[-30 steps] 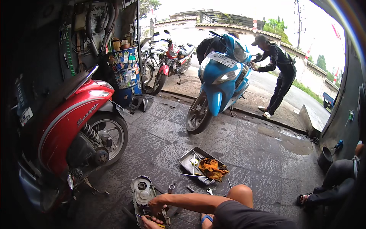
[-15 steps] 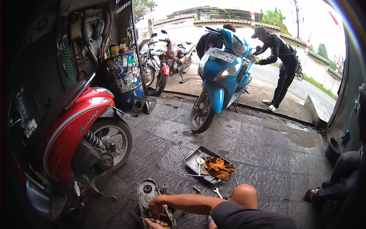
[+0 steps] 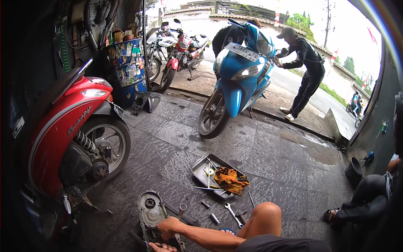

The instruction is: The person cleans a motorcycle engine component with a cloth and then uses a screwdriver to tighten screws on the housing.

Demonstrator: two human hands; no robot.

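A grey metal engine casing (image 3: 152, 211) lies on the floor at the bottom, its round bearing seat towards the far end. My right hand (image 3: 168, 227) reaches over its near half, knuckles up and fingers curled down into the hollow. What those fingers grip is hidden. Close below, my left hand (image 3: 163, 247) is closed around a thin metal rod (image 3: 146, 242) at the casing's near edge; the lower frame edge cuts this hand off. A ring-ended metal tool (image 3: 182, 208) is beside the casing on the right.
A metal tray (image 3: 200, 171) holds tools and an orange-black cloth (image 3: 228, 181). A wrench (image 3: 232, 214) and sockets (image 3: 214, 218) lie before my knee. A red scooter (image 3: 69, 126) stands left, a blue scooter (image 3: 239, 80) ahead with two people; another person's leg (image 3: 357, 208) is at right.
The whole view has shifted, so the floor things appear farther left and higher. My right hand is still over the casing and my left beside it. A rider on the road has come into view at right.
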